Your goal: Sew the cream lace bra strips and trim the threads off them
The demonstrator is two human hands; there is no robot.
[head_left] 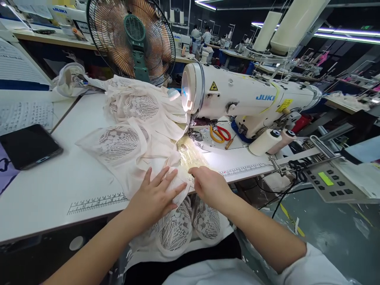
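Note:
White lace bras (118,142) lie piled on the sewing table, running up to the needle area of a JUKI sewing machine (237,89). My left hand (158,190) rests flat with fingers spread on the white fabric near the table's front edge. Just to its right, my right hand (210,184) is closed, fingers curled in beside the fabric's edge; whatever it grips is hidden. Between the hands and the needle is a shiny yellowish patch (190,152) on the table. More lace cups (178,229) hang below the edge, over my lap.
Yellow- and red-handled scissors (219,133) lie under the machine arm, near thread cones (265,142). A black phone (31,145) and written sheets (26,114) are at left. Behind stands a large fan (133,39). A control panel (329,180) juts out at right.

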